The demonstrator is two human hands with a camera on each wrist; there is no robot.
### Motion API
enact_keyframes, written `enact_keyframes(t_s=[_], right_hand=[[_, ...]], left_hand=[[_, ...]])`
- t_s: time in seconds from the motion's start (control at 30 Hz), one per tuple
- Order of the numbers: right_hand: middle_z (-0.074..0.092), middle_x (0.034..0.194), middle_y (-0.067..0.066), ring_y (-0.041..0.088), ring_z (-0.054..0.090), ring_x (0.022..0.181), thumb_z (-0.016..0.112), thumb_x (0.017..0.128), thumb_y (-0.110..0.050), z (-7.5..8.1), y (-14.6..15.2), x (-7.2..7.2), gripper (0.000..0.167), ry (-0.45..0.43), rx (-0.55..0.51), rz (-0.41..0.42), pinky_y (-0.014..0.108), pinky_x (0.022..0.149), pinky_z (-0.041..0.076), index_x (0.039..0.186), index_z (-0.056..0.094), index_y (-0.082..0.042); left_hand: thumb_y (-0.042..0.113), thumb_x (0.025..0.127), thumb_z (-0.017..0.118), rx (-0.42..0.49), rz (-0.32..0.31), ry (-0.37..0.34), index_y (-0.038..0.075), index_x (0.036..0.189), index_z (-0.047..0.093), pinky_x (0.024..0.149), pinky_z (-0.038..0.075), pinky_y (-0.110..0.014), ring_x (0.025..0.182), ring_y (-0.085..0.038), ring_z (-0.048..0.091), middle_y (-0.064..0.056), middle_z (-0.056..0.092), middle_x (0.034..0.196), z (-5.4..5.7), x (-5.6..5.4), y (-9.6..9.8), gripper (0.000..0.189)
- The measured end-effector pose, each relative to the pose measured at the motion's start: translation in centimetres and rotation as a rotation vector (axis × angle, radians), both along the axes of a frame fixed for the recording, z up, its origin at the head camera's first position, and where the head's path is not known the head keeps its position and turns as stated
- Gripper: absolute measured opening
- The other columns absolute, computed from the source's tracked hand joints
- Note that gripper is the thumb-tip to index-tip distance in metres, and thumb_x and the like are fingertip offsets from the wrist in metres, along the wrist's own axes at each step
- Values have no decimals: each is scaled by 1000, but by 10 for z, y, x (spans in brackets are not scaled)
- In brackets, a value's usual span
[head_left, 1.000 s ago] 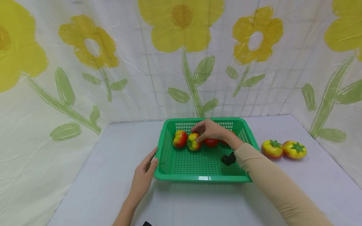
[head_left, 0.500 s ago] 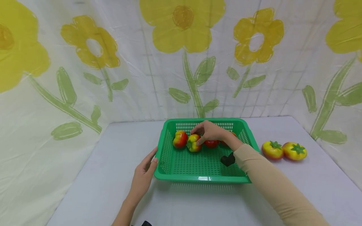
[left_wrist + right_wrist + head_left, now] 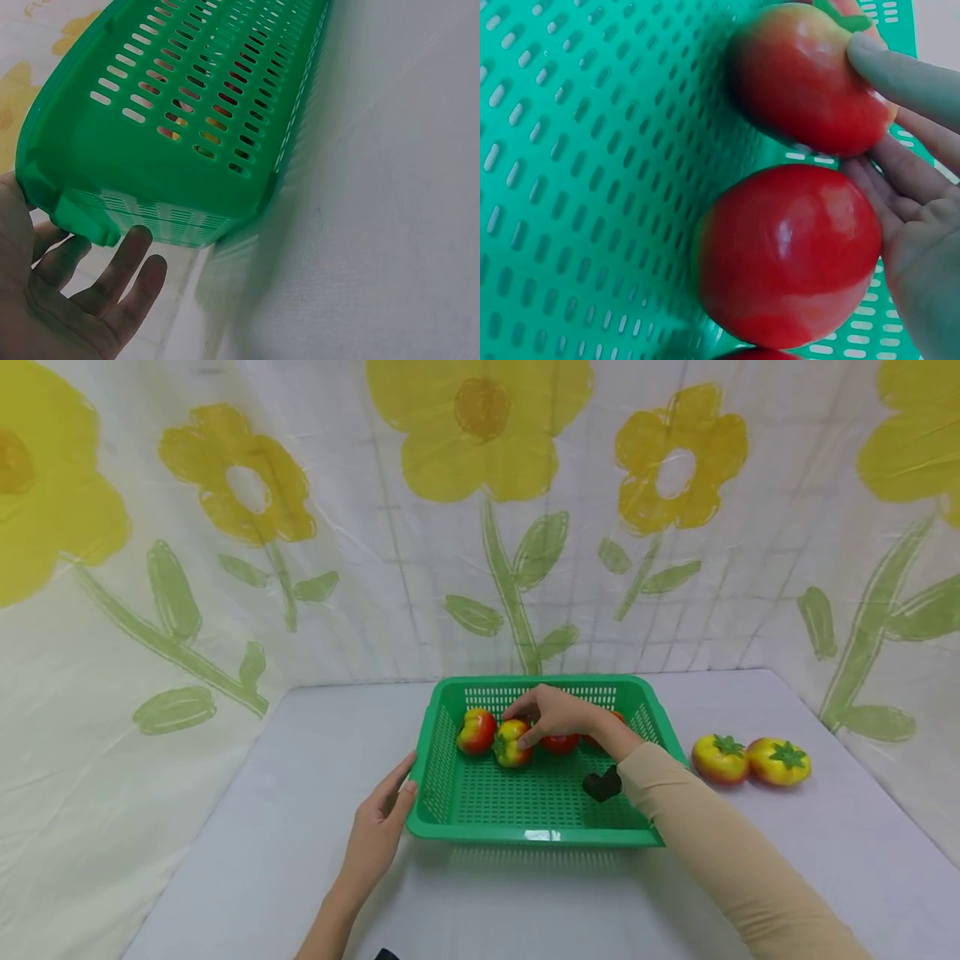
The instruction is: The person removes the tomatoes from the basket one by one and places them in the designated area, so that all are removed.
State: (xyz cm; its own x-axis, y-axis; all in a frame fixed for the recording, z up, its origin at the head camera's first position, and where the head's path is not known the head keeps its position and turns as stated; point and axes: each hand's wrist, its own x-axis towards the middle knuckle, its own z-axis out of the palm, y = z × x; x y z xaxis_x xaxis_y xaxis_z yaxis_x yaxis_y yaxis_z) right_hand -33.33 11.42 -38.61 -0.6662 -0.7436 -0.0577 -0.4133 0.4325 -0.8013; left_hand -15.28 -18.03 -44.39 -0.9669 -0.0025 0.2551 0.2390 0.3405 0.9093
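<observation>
In the head view, a green plastic basket (image 3: 543,835) stands on the table with a row of red-and-yellow tomatoes along its back half. My right hand (image 3: 558,712) reaches in and pinches the second tomato from the left (image 3: 513,745), thumb on its near side. In the right wrist view, the thumb presses that tomato (image 3: 802,82) near its green top, and the other fingers go behind it. A redder tomato (image 3: 791,255) lies close beside those fingers. My left hand (image 3: 378,827) touches the basket's left rim; in the left wrist view its fingers (image 3: 135,281) extend loosely below the rim.
Two more tomatoes with green star-shaped tops, a left one (image 3: 720,760) and a right one (image 3: 780,762), sit on the white table (image 3: 300,777) right of the basket. A flower-painted curtain (image 3: 337,527) hangs behind. A black wrist-worn device (image 3: 602,785) shows by the right sleeve.
My right hand and the pinched tomato have shifted slightly toward me. The left hand stays at the rim, and the basket has barely moved.
</observation>
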Motion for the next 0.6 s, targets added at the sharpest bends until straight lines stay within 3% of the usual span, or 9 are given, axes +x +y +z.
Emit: enact_keyframes(t_s=[0.23, 0.6], right_hand=[[62, 129, 8, 24, 54, 123, 81, 83, -9, 2, -1, 1, 52, 45, 43, 16, 37, 100, 44, 131, 62, 0], [66, 121, 3, 21, 59, 113, 85, 78, -12, 3, 0, 3, 54, 56, 53, 17, 38, 96, 48, 127, 65, -1]], left_hand=[[39, 104, 50, 4, -2, 10, 30, 148, 46, 106, 35, -52, 136, -20, 39, 7, 42, 149, 1, 0, 0, 45], [36, 104, 51, 5, -8, 21, 29, 148, 46, 105, 36, -50, 135, -21, 42, 6, 43, 149, 0, 1, 0, 44]])
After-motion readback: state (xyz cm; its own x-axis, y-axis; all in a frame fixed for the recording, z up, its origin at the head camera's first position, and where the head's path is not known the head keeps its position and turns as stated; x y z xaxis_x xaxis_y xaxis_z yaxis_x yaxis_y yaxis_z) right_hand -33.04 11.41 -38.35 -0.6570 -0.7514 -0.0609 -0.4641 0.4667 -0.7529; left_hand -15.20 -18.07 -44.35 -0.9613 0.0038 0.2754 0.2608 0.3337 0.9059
